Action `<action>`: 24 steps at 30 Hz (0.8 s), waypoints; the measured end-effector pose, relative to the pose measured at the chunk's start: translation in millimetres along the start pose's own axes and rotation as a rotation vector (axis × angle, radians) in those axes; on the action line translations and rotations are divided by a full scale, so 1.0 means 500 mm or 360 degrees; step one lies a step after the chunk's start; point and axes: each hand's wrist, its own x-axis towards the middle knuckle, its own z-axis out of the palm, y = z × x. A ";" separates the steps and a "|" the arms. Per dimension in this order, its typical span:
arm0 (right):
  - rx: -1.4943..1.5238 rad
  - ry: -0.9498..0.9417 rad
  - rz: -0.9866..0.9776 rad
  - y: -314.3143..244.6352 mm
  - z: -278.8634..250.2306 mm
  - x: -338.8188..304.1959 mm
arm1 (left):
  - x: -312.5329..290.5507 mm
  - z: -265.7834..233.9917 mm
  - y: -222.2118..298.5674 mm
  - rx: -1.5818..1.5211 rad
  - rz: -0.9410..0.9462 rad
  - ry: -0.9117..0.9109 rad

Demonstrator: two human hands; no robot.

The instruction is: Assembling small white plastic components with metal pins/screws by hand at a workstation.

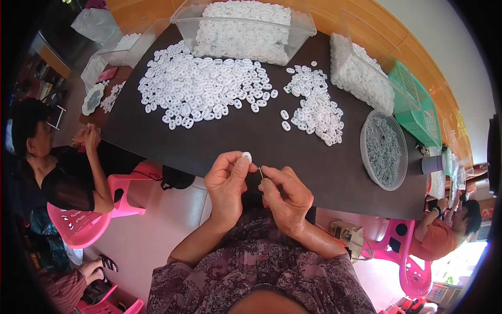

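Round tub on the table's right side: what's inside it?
The round tub holds a loose heap of small grey pieces, too small to identify. Whatever lies beneath the top layer is covered.

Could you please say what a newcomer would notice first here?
Probably the big heap of white oval pieces on the dark table, left of centre. Next, near the middle, the left hand pinching a white oval beside the right hand. At right, a round tub of small grey bits.

Tabletop (pixel 230 137) leaves room; white pile (pixel 206 83) blocks beyond
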 end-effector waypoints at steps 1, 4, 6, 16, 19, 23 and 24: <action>0.0040 -0.0010 0.0059 0.003 0.001 -0.003 | -0.004 0.004 0.002 0.0068 0.0080 -0.0010; 0.0115 -0.0031 0.0160 0.005 0.006 -0.007 | -0.010 0.010 -0.008 0.0208 0.0306 -0.0034; 0.0150 -0.0042 0.0202 0.006 0.006 -0.008 | -0.007 0.006 -0.021 0.0281 0.0452 -0.0048; 0.0567 -0.0199 0.0760 -0.027 0.012 -0.002 | 0.006 -0.016 -0.020 0.0312 0.0527 0.0064; 0.0484 -0.0230 0.0730 -0.016 0.018 0.000 | 0.013 -0.030 -0.006 0.0251 0.0543 0.0149; 0.0022 -0.0390 0.0489 -0.001 0.024 0.061 | 0.004 -0.050 0.008 0.0274 0.0527 0.0264; 0.0002 -0.0449 0.0481 0.004 0.039 0.086 | -0.009 -0.056 0.013 0.0334 0.0585 0.0258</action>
